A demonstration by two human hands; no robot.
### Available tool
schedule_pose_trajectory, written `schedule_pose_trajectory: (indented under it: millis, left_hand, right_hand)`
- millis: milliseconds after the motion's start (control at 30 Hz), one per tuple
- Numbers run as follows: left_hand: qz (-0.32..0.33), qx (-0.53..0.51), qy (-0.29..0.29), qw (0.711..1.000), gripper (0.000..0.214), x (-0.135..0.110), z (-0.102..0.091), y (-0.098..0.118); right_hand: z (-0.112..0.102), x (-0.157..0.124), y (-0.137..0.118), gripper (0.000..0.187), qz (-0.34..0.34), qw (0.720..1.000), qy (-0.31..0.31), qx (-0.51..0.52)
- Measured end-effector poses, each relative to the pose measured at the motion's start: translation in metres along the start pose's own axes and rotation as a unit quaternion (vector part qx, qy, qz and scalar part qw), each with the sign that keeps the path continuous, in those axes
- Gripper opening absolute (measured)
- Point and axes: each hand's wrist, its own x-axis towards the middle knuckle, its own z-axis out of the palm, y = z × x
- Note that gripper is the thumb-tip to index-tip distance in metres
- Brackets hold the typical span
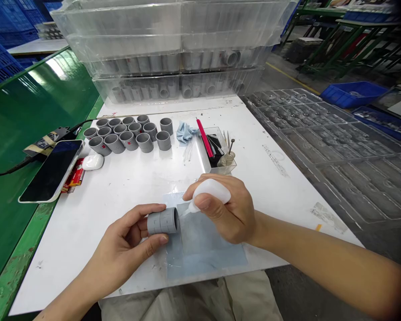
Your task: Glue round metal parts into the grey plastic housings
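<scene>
Near the table's front, my left hand (130,243) grips a grey cylindrical sleeve (161,221) between thumb and fingers, lying on its side with its open end to the right. Thin dark lines mark its outer wall. My right hand (229,214) is wrapped round a white squeeze bottle (214,191). The bottle's thin clear tip (184,213) points left, at the sleeve's open end; I cannot tell whether it touches. Under both hands lies a light blue sheet (210,249) on the white table.
Several grey sleeves (120,136) stand upright at the back left, beside a phone (51,171) and a white earbud case (92,162). A small clear box (205,162) holds tools and a red stick. Stacked plastic trays (137,84) rise behind. A crumpled blue cloth (185,133) lies near the box.
</scene>
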Motion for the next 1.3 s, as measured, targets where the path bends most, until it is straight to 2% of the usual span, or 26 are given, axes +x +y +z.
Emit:
schedule_pose_trajectory:
  millis: [267, 500, 967, 1300]
  left_hand:
    - [0.000, 0.009, 0.001, 1.000, 0.036, 0.0008, -0.0016, -0.0013]
    - [-0.005, 0.016, -0.001, 1.000, 0.040, 0.0008, -0.0026, -0.0019]
    - [-0.007, 0.026, 0.002, 1.000, 0.041, 0.0014, -0.0035, -0.0024]
    - [-0.012, 0.011, -0.005, 1.000, 0.039, 0.0013, -0.0052, -0.0032]
  right_hand:
    - [-0.0012, 0.0011, -0.0016, 0.047, 0.002, 1.000, -0.005, -0.021]
    - [-0.0032, 0.0035, -0.0034, 0.051, 0.054, 0.997, 0.023, 0.044]
    - [-0.0014, 0.0009, -0.0049, 0.043, 0.081, 0.997, 0.003, 0.015]
    - [-0.0016, 0.0016, -0.0048, 0.046, 0.076, 0.997, 0.023, -0.003]
